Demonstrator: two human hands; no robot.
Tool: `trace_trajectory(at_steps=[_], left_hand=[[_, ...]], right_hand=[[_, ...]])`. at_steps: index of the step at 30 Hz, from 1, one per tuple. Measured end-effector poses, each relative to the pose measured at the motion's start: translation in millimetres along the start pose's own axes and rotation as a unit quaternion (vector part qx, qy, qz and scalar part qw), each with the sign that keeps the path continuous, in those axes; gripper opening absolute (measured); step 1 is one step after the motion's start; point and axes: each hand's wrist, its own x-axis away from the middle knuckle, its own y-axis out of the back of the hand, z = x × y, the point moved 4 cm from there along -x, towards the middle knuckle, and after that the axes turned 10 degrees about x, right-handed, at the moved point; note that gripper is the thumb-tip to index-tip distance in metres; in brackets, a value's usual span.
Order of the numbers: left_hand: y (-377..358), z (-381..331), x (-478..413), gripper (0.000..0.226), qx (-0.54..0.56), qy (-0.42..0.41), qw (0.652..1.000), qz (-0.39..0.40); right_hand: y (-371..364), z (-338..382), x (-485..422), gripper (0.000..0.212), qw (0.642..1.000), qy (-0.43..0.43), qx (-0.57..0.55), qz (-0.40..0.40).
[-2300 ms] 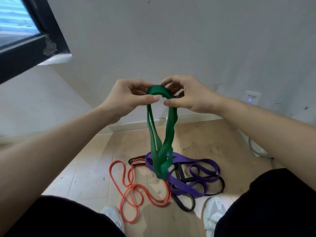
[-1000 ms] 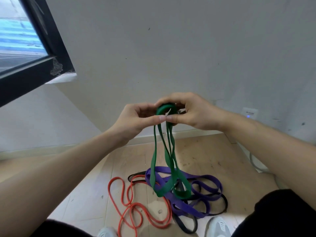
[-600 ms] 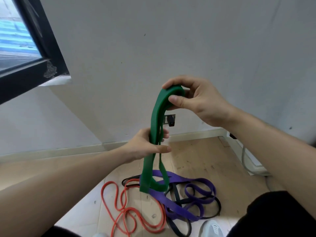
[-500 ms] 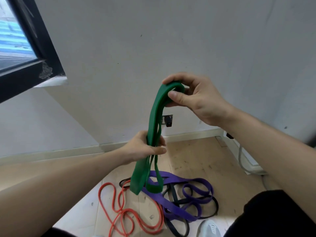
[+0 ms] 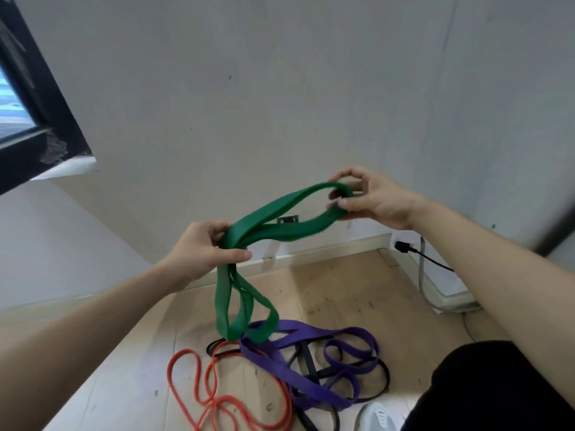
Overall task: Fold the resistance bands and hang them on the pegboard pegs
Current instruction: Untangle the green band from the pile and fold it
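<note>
Green band [image 5: 280, 227]: held in the air between both hands, its doubled strands slanting from lower left up to upper right, and that slant is its long axis.
Left hand [image 5: 202, 247]: fingers and thumb curl round the bunched strands at the low end.
Right hand [image 5: 370, 200]: pinches the top bend, higher and nearer the wall.
Hanging loops: drop straight down from the left hand to the purple band [image 5: 308, 384] on the floor [image 5: 342, 293] — whether they touch it is unclear.
Next fold, by my judgement: the slack lies below the left hand — that hand is nearer to gather it.
Pegboard: not in view.
</note>
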Motion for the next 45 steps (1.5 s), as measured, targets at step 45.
trace_trajectory(at_steps=[45], left_hand=[[-30.1, 1.1, 18.5, 0.054, 0.005, 0.021, 0.997, 0.07]], right_hand=[[-102.8, 58.8, 0.3, 0.027, 0.971, 0.193, 0.123, -0.066]])
